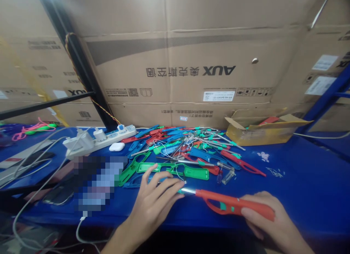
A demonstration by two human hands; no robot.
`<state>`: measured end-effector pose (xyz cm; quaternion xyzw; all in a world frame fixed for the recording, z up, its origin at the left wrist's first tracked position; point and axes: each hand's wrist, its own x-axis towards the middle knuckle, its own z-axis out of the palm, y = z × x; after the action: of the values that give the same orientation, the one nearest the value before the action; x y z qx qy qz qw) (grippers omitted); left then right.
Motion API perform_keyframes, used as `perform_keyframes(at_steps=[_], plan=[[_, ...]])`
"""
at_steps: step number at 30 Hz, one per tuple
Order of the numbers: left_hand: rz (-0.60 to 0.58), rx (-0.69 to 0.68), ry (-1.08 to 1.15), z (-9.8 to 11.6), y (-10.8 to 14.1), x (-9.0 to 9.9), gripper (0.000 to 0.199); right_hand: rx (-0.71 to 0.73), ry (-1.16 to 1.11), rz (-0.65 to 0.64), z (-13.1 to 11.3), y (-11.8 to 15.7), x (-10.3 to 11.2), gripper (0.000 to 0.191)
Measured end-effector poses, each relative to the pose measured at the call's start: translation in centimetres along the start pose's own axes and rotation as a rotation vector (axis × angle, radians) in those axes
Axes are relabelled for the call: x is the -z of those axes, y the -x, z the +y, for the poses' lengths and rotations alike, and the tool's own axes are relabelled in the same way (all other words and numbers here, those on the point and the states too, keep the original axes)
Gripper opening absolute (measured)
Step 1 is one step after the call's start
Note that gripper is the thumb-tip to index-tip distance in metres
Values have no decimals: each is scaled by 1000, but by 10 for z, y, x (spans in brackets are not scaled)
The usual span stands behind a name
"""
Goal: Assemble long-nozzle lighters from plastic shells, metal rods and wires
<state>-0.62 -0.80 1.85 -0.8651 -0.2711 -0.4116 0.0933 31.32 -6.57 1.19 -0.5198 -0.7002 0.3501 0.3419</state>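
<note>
My right hand (266,210) is closed around the handle of a red gas lighter (240,204) with green parts in its trigger opening. The lighter lies nearly level above the front of the blue table, its metal tube pointing left. At the tip of that tube, my left hand (157,195) pinches the end with its lower fingers, while its upper fingers spread apart. The exact contact is partly hidden behind the fingers. Just beyond the left hand lies a green lighter casing half (197,172). Two small clear lighter tanks (228,176) rest behind the red lighter.
A heap of blue, red and green lighter parts (175,137) covers the table's middle. An open cardboard box (259,133) stands back right. To the left are a power strip (112,135), a white earbud case (117,147), a blurred phone (101,184) and cables. Large cartons (191,46) form the back wall.
</note>
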Motion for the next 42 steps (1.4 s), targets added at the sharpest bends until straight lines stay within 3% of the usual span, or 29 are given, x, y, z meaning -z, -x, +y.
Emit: perform_keyframes(at_steps=[9, 15, 18, 25, 36, 42], plan=[[71, -31, 12, 2, 1, 0, 17, -102, -66, -23, -3, 1, -2, 59], [-40, -78, -2, 12, 0, -11, 19, -225, -112, -102, -6, -4, -8, 60], [-38, -78, 26, 15, 0, -16, 19, -269, -162, -141, -6, -5, -11, 59], [-125, -154, -7, 16, 3, -19, 24, -299, -201, -29, -5, -3, -13, 61], [7, -78, 116, 27, -4, -23, 21, -414, -358, -110, -18, -5, -15, 69], [33, -45, 50, 24, -3, -26, 25, -307, -393, -159, -1, -12, -20, 62]])
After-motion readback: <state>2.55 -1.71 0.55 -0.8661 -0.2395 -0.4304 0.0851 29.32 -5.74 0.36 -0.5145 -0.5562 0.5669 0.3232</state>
